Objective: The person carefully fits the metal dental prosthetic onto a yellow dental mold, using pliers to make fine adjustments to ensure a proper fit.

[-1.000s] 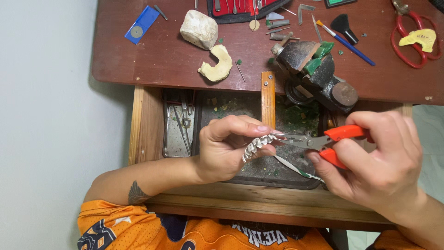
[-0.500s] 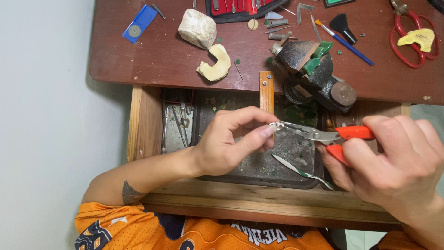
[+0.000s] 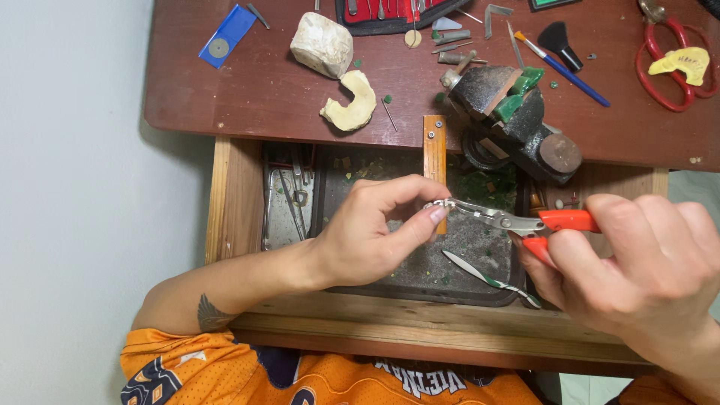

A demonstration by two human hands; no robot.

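Dark red-brown, our counter [image 3: 247, 97] carries a vise [image 3: 517, 120] at its front edge, above an open drawer tray [image 3: 420, 277]. Over that tray, our left hand [image 3: 367, 236] pinches a small silver piece [image 3: 441, 205] between thumb and fingertips, while our right hand [image 3: 637, 270] squeezes orange-handled pliers [image 3: 517, 221], whose tips meet the piece.

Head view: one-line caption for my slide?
Left hand pinches small metal piece gripped by orange-handled pliers in right hand.
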